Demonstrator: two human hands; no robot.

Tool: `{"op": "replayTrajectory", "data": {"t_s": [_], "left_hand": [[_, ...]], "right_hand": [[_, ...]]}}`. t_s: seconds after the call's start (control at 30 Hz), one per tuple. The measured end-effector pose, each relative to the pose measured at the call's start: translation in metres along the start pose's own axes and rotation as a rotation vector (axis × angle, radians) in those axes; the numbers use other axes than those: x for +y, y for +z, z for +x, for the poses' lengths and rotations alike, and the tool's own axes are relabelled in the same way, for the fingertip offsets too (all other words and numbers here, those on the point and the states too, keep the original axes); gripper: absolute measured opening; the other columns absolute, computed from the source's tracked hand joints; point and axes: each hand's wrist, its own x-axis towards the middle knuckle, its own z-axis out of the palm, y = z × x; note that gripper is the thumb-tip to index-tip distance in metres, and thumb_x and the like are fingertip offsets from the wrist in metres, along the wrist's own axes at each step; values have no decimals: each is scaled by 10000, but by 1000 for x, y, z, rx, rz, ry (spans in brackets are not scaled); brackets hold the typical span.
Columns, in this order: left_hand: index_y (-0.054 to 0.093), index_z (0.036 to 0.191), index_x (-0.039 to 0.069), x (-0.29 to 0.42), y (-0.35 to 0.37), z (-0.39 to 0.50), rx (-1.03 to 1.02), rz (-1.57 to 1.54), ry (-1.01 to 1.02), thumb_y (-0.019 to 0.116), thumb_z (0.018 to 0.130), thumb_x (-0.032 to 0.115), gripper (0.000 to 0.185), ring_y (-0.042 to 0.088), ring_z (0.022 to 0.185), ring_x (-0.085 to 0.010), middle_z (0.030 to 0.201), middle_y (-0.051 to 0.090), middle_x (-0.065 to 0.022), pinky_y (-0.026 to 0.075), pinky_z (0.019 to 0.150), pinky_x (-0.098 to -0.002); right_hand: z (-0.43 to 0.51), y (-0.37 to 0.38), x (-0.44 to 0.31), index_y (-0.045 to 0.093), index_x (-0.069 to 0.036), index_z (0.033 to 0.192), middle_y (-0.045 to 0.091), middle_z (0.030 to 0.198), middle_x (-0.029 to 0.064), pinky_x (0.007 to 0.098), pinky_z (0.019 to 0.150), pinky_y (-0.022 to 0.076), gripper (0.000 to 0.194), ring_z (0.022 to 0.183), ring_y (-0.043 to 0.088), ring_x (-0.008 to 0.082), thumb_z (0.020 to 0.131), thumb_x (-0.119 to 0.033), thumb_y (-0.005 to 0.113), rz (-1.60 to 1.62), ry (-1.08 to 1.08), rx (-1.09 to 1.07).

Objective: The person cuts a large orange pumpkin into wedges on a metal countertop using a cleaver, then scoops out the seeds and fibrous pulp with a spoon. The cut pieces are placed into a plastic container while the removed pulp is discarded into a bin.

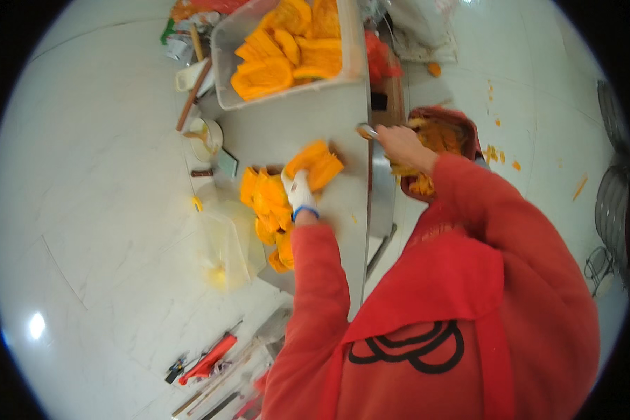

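Note:
My left hand (300, 193), in a white knit glove with a blue cuff, grips a cut piece of orange pumpkin (320, 165) above the metal table (294, 121). Bare, my right hand (403, 146) holds a metal hand tool (366, 131), perhaps a spoon or peeler; blur hides its exact shape. That hand is past the table's right edge, over a red bin (470, 134) filled with pumpkin scraps (438, 137). Just left of the gloved hand, more pumpkin pieces (270, 197) lie heaped on the tabletop.
A clear plastic tub (289, 93) of pumpkin pieces stands at the table's far end. Along the left edge are a white bowl (213, 139), a green-grey block (227, 163) and a translucent container (231, 241). Orange scraps (493, 154) litter the floor at right.

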Motion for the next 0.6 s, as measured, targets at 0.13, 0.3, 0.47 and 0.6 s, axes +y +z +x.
{"op": "replayTrajectory", "data": {"t_s": [0.13,0.3,0.47,0.6], "left_hand": [[532,1293,108,58,-24,19,-153,-601,14,588,840,196,465,627,1075,-332,1218,617,-130,570,825,-487],[499,1305,65,161,13,89,-204,-625,191,583,929,373,494,580,1157,-365,1291,566,-147,539,865,-539],[573,1225,30,141,-41,92,124,-28,241,615,900,473,552,632,995,-352,1089,649,-144,525,820,-451],[609,1186,-51,45,-123,59,182,904,234,633,807,607,760,613,1106,-408,1138,650,-284,471,928,-428]], "right_hand": [[-30,-26,41,516,-43,971,654,822,223,539,669,487,133,798,639,429,923,-166,503,43,191,26],[-40,-26,43,482,-76,1000,649,820,235,568,664,458,172,798,620,457,961,-244,479,117,85,52],[-44,-22,68,487,-74,999,644,809,238,572,679,457,178,789,611,465,970,-249,476,100,179,67],[-74,-13,90,477,-60,1012,629,823,278,579,669,438,157,793,594,489,966,-209,496,194,119,136]]}}
